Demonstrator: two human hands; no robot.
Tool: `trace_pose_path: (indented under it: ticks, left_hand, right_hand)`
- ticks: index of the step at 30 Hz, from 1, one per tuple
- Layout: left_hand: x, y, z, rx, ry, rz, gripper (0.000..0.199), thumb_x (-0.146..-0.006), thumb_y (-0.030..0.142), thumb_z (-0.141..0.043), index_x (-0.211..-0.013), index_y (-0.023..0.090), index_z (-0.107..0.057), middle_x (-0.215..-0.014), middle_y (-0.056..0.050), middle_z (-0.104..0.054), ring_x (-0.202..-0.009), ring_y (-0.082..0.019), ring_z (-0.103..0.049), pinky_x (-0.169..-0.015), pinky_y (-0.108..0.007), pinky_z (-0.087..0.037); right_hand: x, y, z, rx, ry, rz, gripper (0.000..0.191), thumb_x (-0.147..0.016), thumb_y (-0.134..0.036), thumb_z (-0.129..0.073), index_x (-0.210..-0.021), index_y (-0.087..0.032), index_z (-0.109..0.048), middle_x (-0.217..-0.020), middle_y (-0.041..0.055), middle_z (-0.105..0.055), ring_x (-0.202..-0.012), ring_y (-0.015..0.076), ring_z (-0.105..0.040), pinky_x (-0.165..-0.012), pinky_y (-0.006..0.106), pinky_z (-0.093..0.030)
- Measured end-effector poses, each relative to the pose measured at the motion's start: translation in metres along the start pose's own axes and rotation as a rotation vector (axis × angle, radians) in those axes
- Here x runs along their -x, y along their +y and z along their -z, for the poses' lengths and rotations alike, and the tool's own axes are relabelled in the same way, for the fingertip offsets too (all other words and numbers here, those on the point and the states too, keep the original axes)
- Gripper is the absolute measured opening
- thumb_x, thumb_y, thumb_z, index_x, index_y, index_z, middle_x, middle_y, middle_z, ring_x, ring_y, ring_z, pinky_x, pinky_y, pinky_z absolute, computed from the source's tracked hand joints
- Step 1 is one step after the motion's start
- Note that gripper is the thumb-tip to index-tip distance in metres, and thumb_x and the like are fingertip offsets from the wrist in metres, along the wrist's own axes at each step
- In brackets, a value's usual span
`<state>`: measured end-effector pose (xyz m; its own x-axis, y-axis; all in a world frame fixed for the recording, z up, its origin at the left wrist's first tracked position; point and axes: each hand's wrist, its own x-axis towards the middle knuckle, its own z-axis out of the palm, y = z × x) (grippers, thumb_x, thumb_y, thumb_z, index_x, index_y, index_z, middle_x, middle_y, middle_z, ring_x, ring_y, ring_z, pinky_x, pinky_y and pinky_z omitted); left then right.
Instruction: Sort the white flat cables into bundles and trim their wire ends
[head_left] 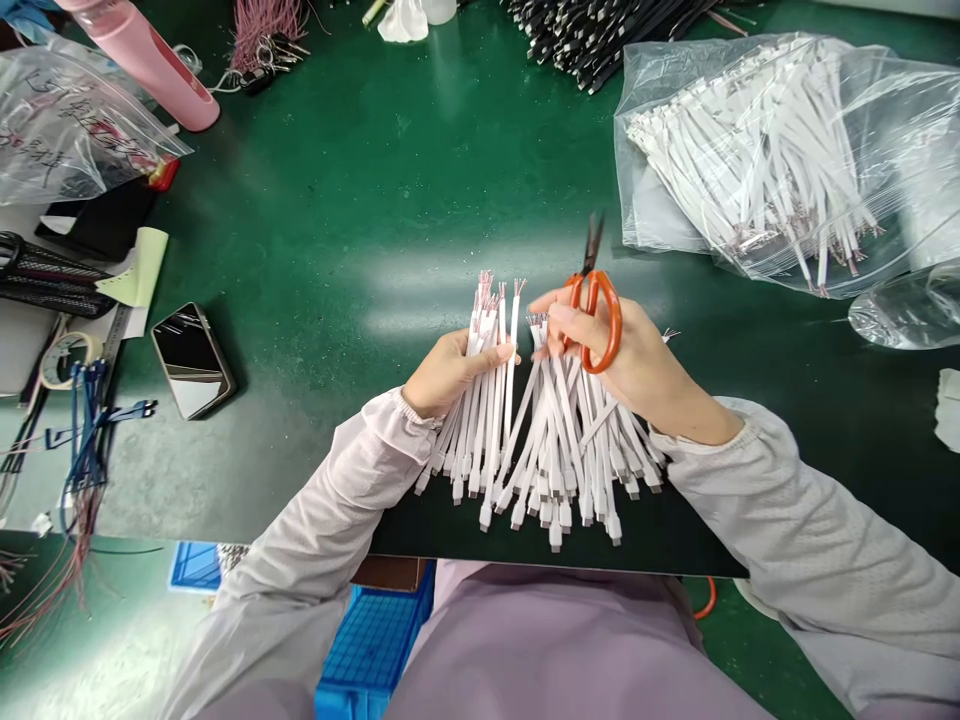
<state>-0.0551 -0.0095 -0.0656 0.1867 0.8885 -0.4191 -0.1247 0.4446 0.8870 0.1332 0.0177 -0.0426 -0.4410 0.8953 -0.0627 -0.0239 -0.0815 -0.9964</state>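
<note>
while the left hand (pixel 450 375) grips a fanned bunch of white flat cables (pixel 544 450), its fingers (pixel 487 360) are clamped together around the strands; the bunch rests on a black mat (pixel 442 530) at the near edge of the green desk (pixel 375 170), white plug ends toward the person, stripped wire ends raised; the right hand (pixel 626 360) is just beside the left, its fingers (pixel 559 320) curled through the orange loop handles of a pair of scissors (pixel 596 320), blades pointing away from the person; a clear plastic bag (pixel 750 165) of similar white cables lies at upper right, a bundle of black cables (pixel 577 30) beyond the bunch; a smartphone (pixel 193 360) lies face up at left, below a pink bottle (pixel 142 60); a blue plastic crate (pixel 371 640) shows below the desk edge;
</note>
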Motion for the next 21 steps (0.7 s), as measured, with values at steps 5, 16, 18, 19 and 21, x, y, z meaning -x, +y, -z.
trace_pose_path:
  ticks: [5,16,18,19,21]
  left_hand:
    - [-0.001,0.000,0.002,0.043,0.012,0.000,0.040,-0.060,0.041,-0.084,-0.082,0.013,-0.066,-0.078,-0.004,-0.069,-0.071,-0.017,-0.063,-0.073,-0.032,-0.049]
    - [-0.001,-0.008,-0.008,-0.081,0.165,-0.103,0.035,-0.065,0.041,-0.079,-0.080,0.013,-0.064,-0.077,-0.003,-0.068,-0.068,-0.014,-0.060,-0.067,-0.027,-0.047]
    - [-0.001,-0.009,-0.007,-0.089,0.179,-0.099,0.036,-0.065,0.041,-0.079,-0.082,0.013,-0.064,-0.080,-0.003,-0.068,-0.069,-0.015,-0.061,-0.068,-0.028,-0.048]
    - [-0.001,-0.009,-0.007,-0.091,0.183,-0.101,0.036,-0.064,0.041,-0.079,-0.082,0.013,-0.064,-0.080,-0.004,-0.069,-0.070,-0.015,-0.061,-0.068,-0.028,-0.048]
    - [-0.001,-0.009,-0.007,-0.095,0.185,-0.106,0.036,-0.065,0.041,-0.079,-0.082,0.013,-0.064,-0.080,-0.004,-0.069,-0.070,-0.015,-0.061,-0.068,-0.028,-0.048]
  right_hand:
    - [0.009,-0.013,-0.013,-0.025,-0.177,-0.190,0.034,-0.084,-0.040,-0.064,-0.062,-0.019,-0.050,-0.052,-0.0037,-0.047,-0.052,0.0116,-0.052,-0.059,0.029,-0.052]
    - [0.010,-0.009,-0.011,-0.150,-0.266,-0.303,0.020,-0.083,-0.031,-0.061,-0.069,-0.019,-0.054,-0.046,-0.0048,-0.048,-0.042,0.0109,-0.048,-0.045,0.025,-0.046]
    - [0.010,-0.008,-0.011,-0.183,-0.264,-0.327,0.021,-0.082,-0.032,-0.062,-0.069,-0.019,-0.053,-0.047,-0.0052,-0.047,-0.042,0.0105,-0.045,-0.043,0.025,-0.046]
    - [0.010,-0.007,-0.011,-0.191,-0.260,-0.333,0.021,-0.082,-0.032,-0.063,-0.068,-0.019,-0.053,-0.047,-0.0053,-0.046,-0.041,0.0104,-0.044,-0.042,0.025,-0.046]
    - [0.010,-0.008,-0.011,-0.195,-0.252,-0.339,0.022,-0.081,-0.032,-0.064,-0.067,-0.019,-0.053,-0.047,-0.0055,-0.045,-0.041,0.0101,-0.042,-0.041,0.025,-0.045]
